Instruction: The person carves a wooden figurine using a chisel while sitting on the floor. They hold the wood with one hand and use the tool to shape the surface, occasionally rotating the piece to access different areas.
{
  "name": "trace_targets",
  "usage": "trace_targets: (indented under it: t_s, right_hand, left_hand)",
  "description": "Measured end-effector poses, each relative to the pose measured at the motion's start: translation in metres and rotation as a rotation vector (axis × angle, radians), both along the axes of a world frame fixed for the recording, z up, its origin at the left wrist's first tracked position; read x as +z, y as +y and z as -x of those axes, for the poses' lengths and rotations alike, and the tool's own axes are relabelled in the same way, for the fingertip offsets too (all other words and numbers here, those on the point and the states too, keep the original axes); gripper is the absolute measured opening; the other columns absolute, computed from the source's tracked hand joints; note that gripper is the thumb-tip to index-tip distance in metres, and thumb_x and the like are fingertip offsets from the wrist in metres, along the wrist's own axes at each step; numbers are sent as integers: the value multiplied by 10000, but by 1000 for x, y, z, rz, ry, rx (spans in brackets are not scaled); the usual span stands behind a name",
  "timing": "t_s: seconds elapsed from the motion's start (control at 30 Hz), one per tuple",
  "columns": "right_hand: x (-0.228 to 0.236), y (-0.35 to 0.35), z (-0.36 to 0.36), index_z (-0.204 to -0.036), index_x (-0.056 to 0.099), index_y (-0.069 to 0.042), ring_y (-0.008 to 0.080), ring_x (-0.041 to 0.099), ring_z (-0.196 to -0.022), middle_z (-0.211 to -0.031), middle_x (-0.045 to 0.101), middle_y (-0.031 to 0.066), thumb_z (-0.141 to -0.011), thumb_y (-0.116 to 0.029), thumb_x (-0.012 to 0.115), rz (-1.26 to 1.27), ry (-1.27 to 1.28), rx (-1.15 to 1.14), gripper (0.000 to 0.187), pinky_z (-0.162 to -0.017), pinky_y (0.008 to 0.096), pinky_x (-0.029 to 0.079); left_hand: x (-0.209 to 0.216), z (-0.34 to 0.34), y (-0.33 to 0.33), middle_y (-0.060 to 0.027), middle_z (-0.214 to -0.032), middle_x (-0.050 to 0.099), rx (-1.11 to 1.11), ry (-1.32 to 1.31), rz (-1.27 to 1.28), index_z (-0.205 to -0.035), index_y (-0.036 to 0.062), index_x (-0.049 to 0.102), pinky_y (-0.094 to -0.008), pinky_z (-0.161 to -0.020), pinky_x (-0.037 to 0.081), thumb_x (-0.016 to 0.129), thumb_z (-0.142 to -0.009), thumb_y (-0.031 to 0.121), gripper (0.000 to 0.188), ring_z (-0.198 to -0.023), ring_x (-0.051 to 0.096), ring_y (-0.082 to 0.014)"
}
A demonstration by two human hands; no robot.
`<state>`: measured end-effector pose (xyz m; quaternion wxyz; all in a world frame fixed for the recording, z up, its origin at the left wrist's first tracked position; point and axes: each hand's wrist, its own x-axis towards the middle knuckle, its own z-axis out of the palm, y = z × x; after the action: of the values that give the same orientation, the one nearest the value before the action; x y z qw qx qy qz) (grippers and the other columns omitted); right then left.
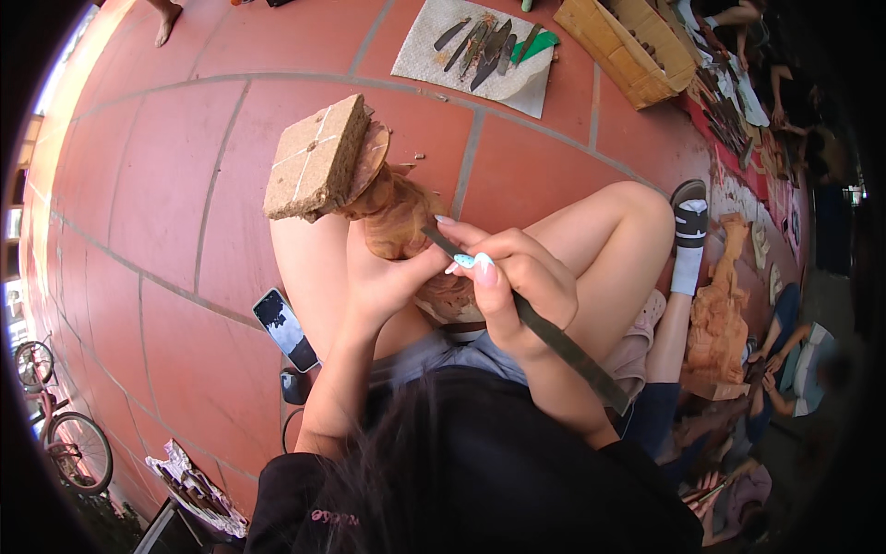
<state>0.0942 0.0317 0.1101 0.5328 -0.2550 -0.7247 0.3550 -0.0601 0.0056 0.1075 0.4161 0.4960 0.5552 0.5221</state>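
A reddish-brown wood carving (pixel 399 220) with rounded, carved shapes rests between my bare thighs. Fixed to its far end is a square particle-board block (pixel 312 164) with white lines crossing on its face. My left hand (pixel 386 288) is closed around the near side of the carving, its thumb reaching toward the tool tip. In my right hand (pixel 528 277) I grip a long flat dark metal chisel (pixel 570 353), fingers wrapped round its shaft. The chisel's tip meets the carving's right side, close to my left thumb. My hands partly hide the carving's lower part.
On the red tiled floor ahead, a white sheet (pixel 425 57) bears several dark carving tools (pixel 487 51), beside a cardboard box (pixel 614 57). A phone (pixel 284 325) lies by my left thigh. At right are a larger wood carving (pixel 720 309) and several people; a bicycle (pixel 78 452) stands far left.
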Motion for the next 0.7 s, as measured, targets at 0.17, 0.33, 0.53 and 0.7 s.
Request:
trace_targets:
  t_s: [0.17, 0.33, 0.53, 0.7]
  right_hand:
    - [9, 6, -2, -740, 589, 58, 329, 740, -849, -800, 662, 169, -909, -15, 642, 21, -23, -17, 191, -644, 327, 582]
    - [3, 0, -9, -733, 590, 55, 286, 736, -781, -792, 657, 166, -897, -7, 653, -8, 8, -20, 186, -577, 309, 544]
    - [8, 7, -8, -710, 568, 58, 338, 745, -823, -769, 646, 155, -889, 14, 648, 6, -10, -32, 201, -612, 315, 574]
    - [6, 5, -10, -724, 578, 53, 321, 745, -849, -787, 649, 156, -878, 28, 649, -55, 43, -25, 171, -599, 312, 557]
  left_hand:
    - [0, -10, -2, -56, -1038, 633, 72, -66, -52, -1200, -9, 488, -271, -795, 538, 793, -743, -12, 550, -920, 646, -120]
    - [5, -9, -1, -57, -1023, 640, 33, -31, 26, -1185, -4, 492, -271, -796, 539, 809, -743, -1, 544, -924, 650, -124]
    - [-10, -20, 1, -68, -1025, 643, 111, -132, -21, -1180, 0, 489, -270, -781, 543, 826, -727, 8, 565, -912, 655, -126]
    - [-9, -15, 4, -73, -1048, 649, 81, -12, -27, -1187, 4, 487, -280, -816, 540, 828, -723, 15, 575, -931, 656, -133]
